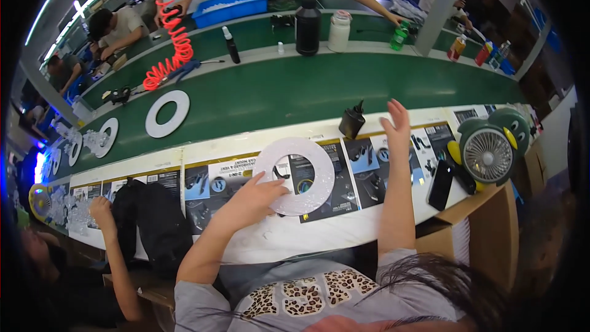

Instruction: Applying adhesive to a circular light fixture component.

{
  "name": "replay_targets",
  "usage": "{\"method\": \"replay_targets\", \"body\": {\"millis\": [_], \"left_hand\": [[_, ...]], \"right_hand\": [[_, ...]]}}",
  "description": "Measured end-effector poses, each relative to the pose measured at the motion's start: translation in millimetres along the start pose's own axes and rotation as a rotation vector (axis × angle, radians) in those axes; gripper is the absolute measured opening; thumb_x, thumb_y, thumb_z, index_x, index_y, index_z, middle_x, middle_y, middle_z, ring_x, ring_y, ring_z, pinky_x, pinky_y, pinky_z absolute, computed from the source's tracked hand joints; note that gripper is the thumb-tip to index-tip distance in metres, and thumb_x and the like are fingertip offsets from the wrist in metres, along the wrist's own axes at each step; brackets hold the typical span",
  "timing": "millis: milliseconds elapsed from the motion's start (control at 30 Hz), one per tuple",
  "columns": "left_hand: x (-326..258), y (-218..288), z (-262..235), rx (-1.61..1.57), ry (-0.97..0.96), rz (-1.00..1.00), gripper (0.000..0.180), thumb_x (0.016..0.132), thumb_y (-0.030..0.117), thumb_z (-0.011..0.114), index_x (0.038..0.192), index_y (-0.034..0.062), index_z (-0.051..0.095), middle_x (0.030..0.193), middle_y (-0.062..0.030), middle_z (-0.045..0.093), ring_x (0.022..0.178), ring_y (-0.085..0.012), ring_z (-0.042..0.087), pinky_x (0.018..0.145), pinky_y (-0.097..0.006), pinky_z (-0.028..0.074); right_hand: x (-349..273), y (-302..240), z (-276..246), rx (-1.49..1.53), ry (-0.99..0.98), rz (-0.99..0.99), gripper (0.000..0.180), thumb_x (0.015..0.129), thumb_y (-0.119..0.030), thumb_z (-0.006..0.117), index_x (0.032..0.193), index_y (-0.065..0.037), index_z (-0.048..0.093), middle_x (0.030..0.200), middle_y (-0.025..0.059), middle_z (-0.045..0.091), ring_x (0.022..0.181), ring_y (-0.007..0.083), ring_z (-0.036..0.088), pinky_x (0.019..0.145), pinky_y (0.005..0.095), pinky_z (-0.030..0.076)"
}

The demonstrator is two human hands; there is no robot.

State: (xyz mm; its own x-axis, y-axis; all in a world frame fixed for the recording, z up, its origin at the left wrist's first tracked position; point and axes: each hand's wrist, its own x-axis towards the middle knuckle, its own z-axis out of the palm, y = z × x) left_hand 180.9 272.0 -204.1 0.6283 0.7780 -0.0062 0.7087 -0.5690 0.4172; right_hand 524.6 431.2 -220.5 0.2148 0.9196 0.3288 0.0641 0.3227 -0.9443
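Note:
A flat white ring [321, 169] lies on the printed sheets on the white work surface in front of me. My left hand [255, 200] grips it at the lower left, with fingers over its rim toward the hole. The thumb is partly hidden. To the right, my right hand [398, 126] is raised with its fingers apart and nothing in it. Nearest to that hand stands a small black bottle with a pointed nozzle [352, 122], just left of it and not touched.
A green belt [246, 101] runs past the table, carrying another white ring [167, 114]. A phone [440, 185] and a fan [488, 155] sit at the right. Left are a black bag [161, 224] and a co-worker's hand [101, 209]. A red coiled hose [178, 43] hangs beyond.

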Motion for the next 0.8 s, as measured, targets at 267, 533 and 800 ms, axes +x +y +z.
{"method": "replay_targets", "body": {"millis": [267, 533, 800], "left_hand": [[38.1, -16.1, -16.7, -0.005, 0.061, -0.075, 0.053, 0.072, 0.014, 0.075, 0.12, 0.0118, 0.054, 0.109, -0.0097, 0.064, 0.112, -0.0283, 0.057, 0.111, -0.05, 0.028], [117.3, -91.5, -47.2, 0.247, 0.221, -0.258, 0.069, 0.073, 0.016, 0.076, 0.133, 0.0141, 0.042, 0.128, -0.0135, 0.054, 0.125, -0.0311, 0.047, 0.111, -0.055, 0.025], [90.6, -78.5, -22.2, 0.241, 0.39, -0.184, 0.065, 0.077, 0.014, 0.072, 0.135, 0.0148, 0.042, 0.144, -0.0131, 0.04, 0.139, -0.0297, 0.031, 0.11, -0.056, 0.027]], "right_hand": [[-4.5, 1.0, -7.7, 0.022, 0.342, -0.199, 0.039, 0.085, 0.005, 0.053, 0.123, -0.004, 0.047, 0.126, 0.0125, 0.055, 0.12, 0.0225, 0.051, 0.099, 0.0341, 0.04], [-9.8, 5.1, 9.9, -0.017, 0.291, -0.179, 0.036, 0.086, 0.0, 0.053, 0.121, -0.005, 0.049, 0.124, 0.0091, 0.054, 0.115, 0.0209, 0.052, 0.092, 0.0334, 0.043], [-7.5, 8.9, 7.9, -0.033, 0.288, -0.152, 0.037, 0.086, -0.002, 0.05, 0.122, -0.006, 0.049, 0.124, 0.0082, 0.054, 0.115, 0.021, 0.051, 0.094, 0.0342, 0.041]]}}
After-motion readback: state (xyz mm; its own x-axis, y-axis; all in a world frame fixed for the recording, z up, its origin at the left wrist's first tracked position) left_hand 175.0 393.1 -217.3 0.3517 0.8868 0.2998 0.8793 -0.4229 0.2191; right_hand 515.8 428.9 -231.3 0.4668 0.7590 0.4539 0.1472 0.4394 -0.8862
